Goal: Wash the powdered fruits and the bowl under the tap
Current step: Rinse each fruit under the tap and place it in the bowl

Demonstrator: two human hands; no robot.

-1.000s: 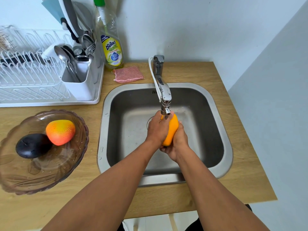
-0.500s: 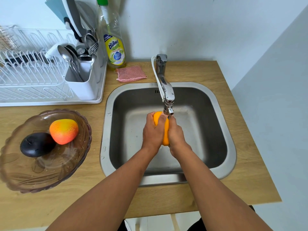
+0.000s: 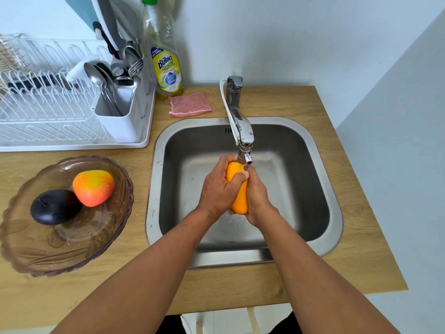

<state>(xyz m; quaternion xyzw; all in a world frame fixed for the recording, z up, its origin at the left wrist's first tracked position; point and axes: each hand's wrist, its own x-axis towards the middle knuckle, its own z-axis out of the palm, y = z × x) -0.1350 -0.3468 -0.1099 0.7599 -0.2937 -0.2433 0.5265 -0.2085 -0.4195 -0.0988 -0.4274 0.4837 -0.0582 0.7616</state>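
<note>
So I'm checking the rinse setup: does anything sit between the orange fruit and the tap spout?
Nothing visible does. The left hand and right hand hold the orange fruit over the sink, its upper end right under the tap spout.

Orange fruit (image 3: 238,201) mostly hidden between hands — running water perhaps indiscernible.

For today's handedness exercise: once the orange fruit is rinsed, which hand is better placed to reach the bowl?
Probably the left hand: the bowl sits on the counter left of the sink, on that arm's side. The right hand would have to cross over.
</note>
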